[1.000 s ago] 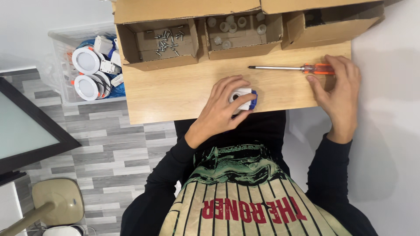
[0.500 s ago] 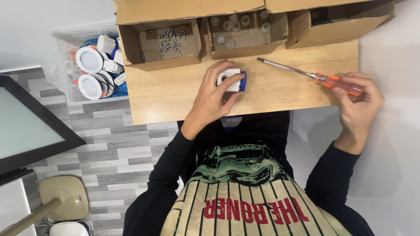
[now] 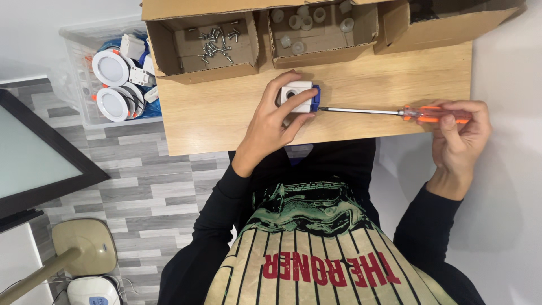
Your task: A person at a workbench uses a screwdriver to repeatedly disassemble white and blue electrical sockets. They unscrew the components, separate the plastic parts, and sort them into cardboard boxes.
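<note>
The wooden worktable (image 3: 226,124) filled the upper centre of the view, with three open cardboard boxes along its far edge: one holding loose screws (image 3: 217,40) at 11 o'clock, one holding small white cylindrical fittings (image 3: 307,25) at 12 o'clock, and a third (image 3: 446,22) at 1 o'clock whose contents could not be made out. A clear plastic bin (image 3: 76,73) of round white light fixtures stood beside the table at 10 o'clock. Near the table's centre, the left hand (image 3: 271,121) was closed around a small white square housing with a blue part on its right side (image 3: 298,96), pinning it on the tabletop. The right hand (image 3: 460,130), at 3 o'clock past the table edge, gripped the orange handle of a long screwdriver (image 3: 389,112), its shaft lying level and its tip meeting the blue side of the housing. The step in hand appeared to be working a fastener on that side; the next move would call for a steady hold on the housing and a tip kept seated while turning.
</note>
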